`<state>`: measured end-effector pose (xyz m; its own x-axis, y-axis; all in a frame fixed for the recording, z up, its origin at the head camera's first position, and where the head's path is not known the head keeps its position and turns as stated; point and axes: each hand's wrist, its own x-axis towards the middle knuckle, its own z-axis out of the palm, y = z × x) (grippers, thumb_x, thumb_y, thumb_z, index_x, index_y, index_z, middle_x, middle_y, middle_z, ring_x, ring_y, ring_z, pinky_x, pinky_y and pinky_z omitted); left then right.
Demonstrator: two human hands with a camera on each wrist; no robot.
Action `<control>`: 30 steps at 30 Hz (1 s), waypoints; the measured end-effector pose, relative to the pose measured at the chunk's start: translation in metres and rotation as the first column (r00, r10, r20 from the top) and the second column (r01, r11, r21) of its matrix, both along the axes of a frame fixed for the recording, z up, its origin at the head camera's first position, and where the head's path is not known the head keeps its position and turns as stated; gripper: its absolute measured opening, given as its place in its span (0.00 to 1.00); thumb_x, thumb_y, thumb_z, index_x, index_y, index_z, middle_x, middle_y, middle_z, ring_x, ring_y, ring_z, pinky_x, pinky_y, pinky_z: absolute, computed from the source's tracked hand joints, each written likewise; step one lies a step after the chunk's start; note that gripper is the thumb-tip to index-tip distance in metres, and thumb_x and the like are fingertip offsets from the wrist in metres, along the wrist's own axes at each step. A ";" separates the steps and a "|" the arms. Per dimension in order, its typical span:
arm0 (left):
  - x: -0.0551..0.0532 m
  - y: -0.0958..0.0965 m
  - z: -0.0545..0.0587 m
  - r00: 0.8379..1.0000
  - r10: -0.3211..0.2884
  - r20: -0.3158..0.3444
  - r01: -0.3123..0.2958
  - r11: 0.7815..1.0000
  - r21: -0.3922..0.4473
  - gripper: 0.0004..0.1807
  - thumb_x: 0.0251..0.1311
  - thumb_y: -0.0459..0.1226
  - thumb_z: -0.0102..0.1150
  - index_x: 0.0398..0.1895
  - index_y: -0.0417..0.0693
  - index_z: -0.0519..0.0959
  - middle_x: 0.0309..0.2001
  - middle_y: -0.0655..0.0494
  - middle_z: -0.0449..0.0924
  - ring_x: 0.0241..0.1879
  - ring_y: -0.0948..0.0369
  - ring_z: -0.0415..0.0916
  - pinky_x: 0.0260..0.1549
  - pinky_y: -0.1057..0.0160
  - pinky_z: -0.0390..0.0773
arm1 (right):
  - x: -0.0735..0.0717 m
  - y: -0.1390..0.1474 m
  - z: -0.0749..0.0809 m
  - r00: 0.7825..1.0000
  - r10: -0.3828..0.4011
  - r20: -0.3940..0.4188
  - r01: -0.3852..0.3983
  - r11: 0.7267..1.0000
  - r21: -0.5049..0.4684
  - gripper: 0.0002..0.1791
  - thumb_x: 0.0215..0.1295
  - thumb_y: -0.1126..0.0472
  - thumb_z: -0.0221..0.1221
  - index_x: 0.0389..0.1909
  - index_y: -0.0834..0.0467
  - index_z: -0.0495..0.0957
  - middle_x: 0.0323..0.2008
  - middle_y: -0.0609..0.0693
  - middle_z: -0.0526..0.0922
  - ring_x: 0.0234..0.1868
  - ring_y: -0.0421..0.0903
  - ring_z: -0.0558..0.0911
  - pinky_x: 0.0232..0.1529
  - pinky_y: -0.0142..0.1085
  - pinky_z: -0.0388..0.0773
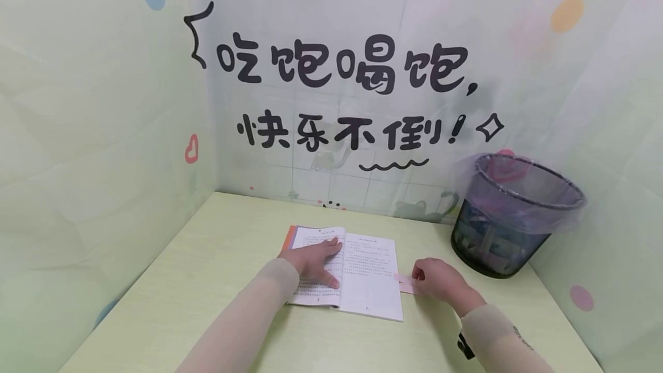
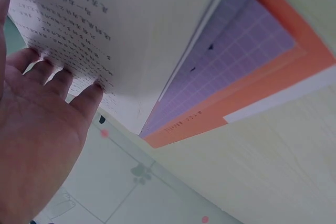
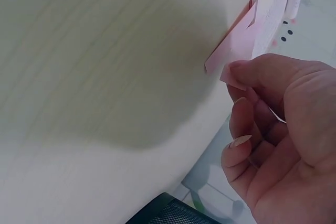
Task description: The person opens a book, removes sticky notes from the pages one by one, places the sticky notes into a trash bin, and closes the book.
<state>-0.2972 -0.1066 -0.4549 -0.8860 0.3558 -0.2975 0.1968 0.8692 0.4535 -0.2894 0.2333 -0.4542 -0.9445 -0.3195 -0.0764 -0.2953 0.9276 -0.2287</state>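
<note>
An open book (image 1: 370, 295) with printed pages lies on the table. My left hand (image 1: 313, 263) rests on its left page with fingers spread, the thumb and fingertips reaching toward the centre fold. Seen in the left wrist view, those straight fingers (image 2: 86, 100) touch the printed page. To the right of the book, my right hand (image 1: 440, 282) pinches a pink paper strip (image 1: 406, 284) between thumb and forefinger. This strip sticks out past the right page's edge. In the right wrist view the pink paper (image 3: 231, 53) shows two tails, one pinched and one lower beside the book.
Under the left pages show an orange cover (image 2: 283, 19) and a purple gridded sheet (image 2: 236, 61). A black mesh bin (image 1: 497, 240) with a translucent purple liner stands at the back right of the pale table (image 1: 207, 281). Printed curtains (image 1: 331, 102) enclose the back and sides.
</note>
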 end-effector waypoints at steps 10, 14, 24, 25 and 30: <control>0.000 0.000 -0.001 1.000 0.006 -0.004 -0.006 1.000 0.007 0.62 0.55 0.58 0.82 0.90 0.64 0.56 0.91 0.62 0.47 0.91 0.52 0.44 0.89 0.44 0.52 | 0.001 0.004 0.000 1.000 -0.001 -0.004 0.001 1.000 0.008 0.09 0.68 0.64 0.70 0.31 0.51 0.81 0.29 0.44 0.80 0.32 0.44 0.75 0.39 0.40 0.77; 0.000 0.000 -0.003 1.000 0.009 -0.009 -0.009 1.000 -0.001 0.62 0.55 0.59 0.82 0.90 0.65 0.57 0.91 0.63 0.47 0.91 0.53 0.45 0.88 0.44 0.52 | 0.000 0.007 -0.001 1.000 -0.009 0.002 0.009 1.000 -0.005 0.09 0.67 0.63 0.71 0.31 0.51 0.80 0.28 0.44 0.80 0.32 0.44 0.75 0.39 0.40 0.76; -0.001 0.001 -0.003 1.000 0.006 -0.007 -0.006 1.000 -0.005 0.61 0.55 0.59 0.81 0.90 0.66 0.56 0.91 0.63 0.46 0.91 0.53 0.44 0.88 0.43 0.51 | -0.001 0.018 0.009 0.999 0.012 -0.038 -0.012 1.000 0.003 0.08 0.67 0.65 0.68 0.31 0.52 0.80 0.28 0.44 0.79 0.32 0.43 0.74 0.37 0.40 0.76; -0.001 0.001 -0.003 1.000 0.006 -0.006 -0.006 1.000 -0.006 0.61 0.55 0.59 0.81 0.90 0.66 0.56 0.91 0.63 0.46 0.91 0.53 0.44 0.88 0.43 0.51 | -0.002 0.020 0.013 0.999 0.010 -0.040 -0.010 1.000 -0.001 0.07 0.67 0.64 0.69 0.32 0.51 0.81 0.29 0.44 0.80 0.31 0.43 0.75 0.37 0.40 0.77; 0.000 0.001 -0.003 1.000 0.008 -0.004 -0.008 1.000 0.004 0.62 0.55 0.59 0.81 0.90 0.66 0.56 0.91 0.62 0.47 0.91 0.53 0.44 0.89 0.44 0.51 | -0.006 0.030 0.038 0.998 0.002 -0.062 -0.004 1.000 -0.026 0.02 0.70 0.62 0.68 0.37 0.53 0.84 0.31 0.44 0.84 0.31 0.42 0.77 0.35 0.41 0.79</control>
